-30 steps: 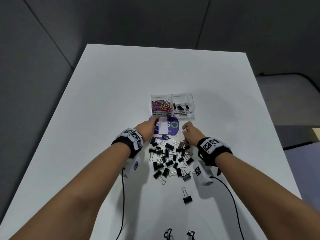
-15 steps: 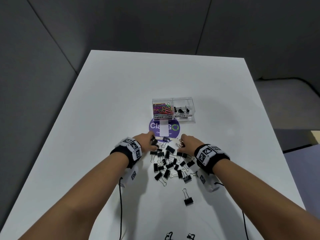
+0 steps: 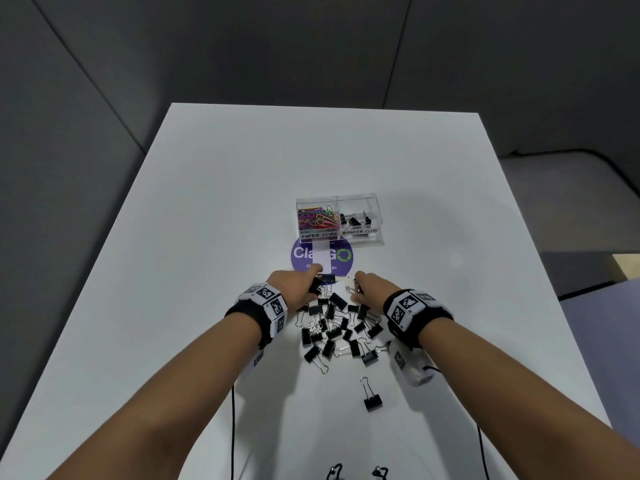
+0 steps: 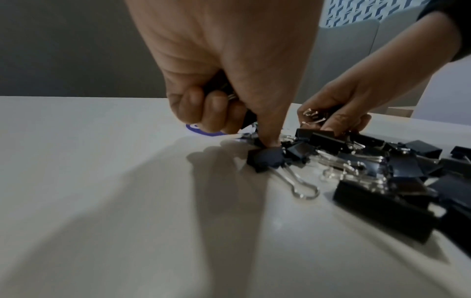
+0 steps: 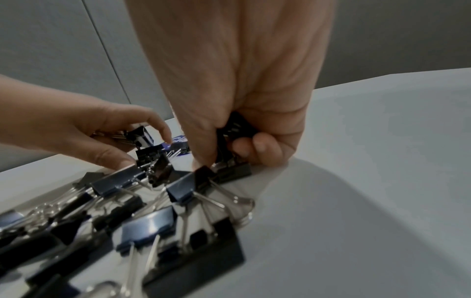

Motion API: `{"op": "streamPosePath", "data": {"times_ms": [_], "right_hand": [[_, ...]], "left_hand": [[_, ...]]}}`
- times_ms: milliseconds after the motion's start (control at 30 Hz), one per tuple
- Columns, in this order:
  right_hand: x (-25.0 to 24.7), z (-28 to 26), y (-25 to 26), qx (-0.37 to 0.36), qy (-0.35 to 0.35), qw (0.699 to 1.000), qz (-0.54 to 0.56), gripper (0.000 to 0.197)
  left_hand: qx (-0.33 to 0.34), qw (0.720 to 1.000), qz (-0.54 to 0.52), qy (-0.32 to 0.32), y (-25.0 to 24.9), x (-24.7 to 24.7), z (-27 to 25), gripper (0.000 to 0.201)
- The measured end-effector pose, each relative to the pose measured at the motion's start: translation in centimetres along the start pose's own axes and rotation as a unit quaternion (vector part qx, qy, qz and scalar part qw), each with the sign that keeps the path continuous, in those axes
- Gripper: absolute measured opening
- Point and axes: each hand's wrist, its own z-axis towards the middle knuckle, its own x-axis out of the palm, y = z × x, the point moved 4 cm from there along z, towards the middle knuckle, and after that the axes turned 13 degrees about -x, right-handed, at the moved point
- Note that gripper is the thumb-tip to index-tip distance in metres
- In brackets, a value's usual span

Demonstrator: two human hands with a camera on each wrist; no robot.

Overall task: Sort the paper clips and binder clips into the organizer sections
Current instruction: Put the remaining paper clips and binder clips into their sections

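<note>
Nearest me, one stray clip (image 3: 372, 400) lies alone toward the table's (image 3: 207, 237) near edge. Beyond it, the pile (image 3: 337, 327) sits between my wrists. My left hand (image 3: 299, 289) and right hand (image 3: 369, 289) each clutch binder clips at the pile's far side. The organizer (image 3: 339, 220) lies straight ahead, its long axis crosswise, and the binder section (image 3: 358, 216) is closer to my right hand.

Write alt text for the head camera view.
Two hands, left hand and right hand, pick black binder clips from a pile on a white table. Beyond the pile, a clear organizer holds coloured paper clips in its left section and a few binder clips in its right.
</note>
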Motion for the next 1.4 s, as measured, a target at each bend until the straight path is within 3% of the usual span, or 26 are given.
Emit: {"op": "streamPosePath", "data": {"times_ms": [267, 433, 700, 733, 900, 1067, 1167, 1300, 1400], "right_hand": [[0.1, -0.1, 0.0, -0.006, 0.009, 1.000, -0.010, 0.034], [-2.6, 0.0, 0.0, -0.034, 0.041, 0.998, -0.040, 0.014], [-12.2, 3.1, 0.5, -0.035, -0.185, 0.982, -0.026, 0.009], [-12.8, 3.8, 0.5, -0.032, -0.195, 0.980, -0.030, 0.006], [-13.1, 5.6, -0.1, -0.014, -0.202, 0.979, 0.012, 0.032], [-12.1, 2.5, -1.0, -0.045, -0.296, 0.952, 0.065, 0.024], [-10.0, 0.1, -1.7, -0.053, -0.279, 0.955, 0.083, 0.019], [-5.8, -2.2, -2.3, -0.064, -0.196, 0.976, 0.071, 0.020], [-3.7, -3.2, -2.9, -0.054, -0.162, 0.983, 0.065, 0.021]], "left_hand": [[0.012, 1.000, 0.003, -0.005, -0.2, -0.6, 0.1, 0.040], [0.019, 0.999, -0.025, -0.044, 0.6, -2.3, 0.3, 0.038], [0.022, 0.996, -0.036, -0.079, 0.3, -8.0, 2.9, 0.035], [0.025, 0.995, -0.043, -0.084, 0.1, -8.8, 3.4, 0.034], [0.023, 0.993, -0.057, -0.097, -1.3, -12.0, 5.7, 0.032], [0.031, 0.993, -0.053, -0.097, -3.8, -13.7, 7.8, 0.031], [0.039, 0.995, -0.046, -0.083, -5.4, -13.8, 8.8, 0.030], [0.050, 0.996, -0.051, -0.054, -6.6, -13.1, 9.7, 0.034], [0.057, 0.995, -0.080, -0.036, -6.5, -12.6, 9.7, 0.049]]}}
